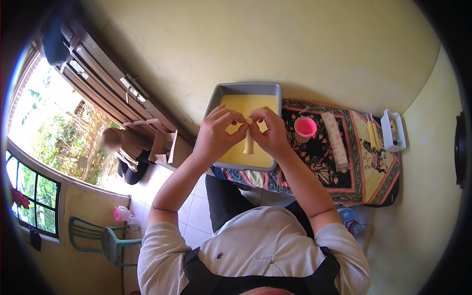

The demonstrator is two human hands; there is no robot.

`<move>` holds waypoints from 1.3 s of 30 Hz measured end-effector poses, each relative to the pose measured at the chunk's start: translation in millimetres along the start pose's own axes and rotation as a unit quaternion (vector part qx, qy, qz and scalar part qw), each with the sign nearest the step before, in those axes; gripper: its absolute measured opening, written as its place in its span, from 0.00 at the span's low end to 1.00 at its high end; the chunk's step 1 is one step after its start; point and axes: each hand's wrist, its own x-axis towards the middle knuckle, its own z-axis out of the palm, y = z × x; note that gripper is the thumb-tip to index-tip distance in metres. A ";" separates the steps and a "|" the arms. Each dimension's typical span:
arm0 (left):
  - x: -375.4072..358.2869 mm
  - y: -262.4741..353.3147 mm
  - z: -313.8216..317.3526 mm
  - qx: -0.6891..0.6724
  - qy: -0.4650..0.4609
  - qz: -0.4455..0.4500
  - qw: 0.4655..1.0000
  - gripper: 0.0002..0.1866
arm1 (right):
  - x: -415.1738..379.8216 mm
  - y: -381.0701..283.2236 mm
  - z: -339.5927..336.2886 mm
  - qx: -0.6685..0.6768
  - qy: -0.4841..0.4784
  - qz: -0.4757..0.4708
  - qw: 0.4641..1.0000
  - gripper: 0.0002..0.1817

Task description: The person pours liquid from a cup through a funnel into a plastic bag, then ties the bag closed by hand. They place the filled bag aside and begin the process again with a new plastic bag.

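Between my hands hangs a slim plastic bag (249, 145) that looks filled with yellow liquid. My left hand (220, 132) pinches its top end from the left, thumb and forefinger pressed together. From the right, my right hand (269, 132) pinches the same end with its fingertips. The bag hangs upright over a grey rectangular tub (276, 93). Yellow liquid (243, 102) covers the tub's bottom. My fingers partly hide the bag's top end.
A patterned cloth (319, 183) covers the table, bearing a pink cup (306, 128), a bundle of clear plastic sleeves (336, 142), slim yellow filled bags (372, 133) and a white basket (393, 132). A person (132, 147) sits by the open door near a cardboard box (172, 150).
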 end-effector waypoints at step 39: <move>7.8 -5.5 -3.9 0.062 -0.029 0.030 0.997 0.06 | 8.2 -8.5 -12.5 -0.047 -0.081 -0.034 0.995 0.09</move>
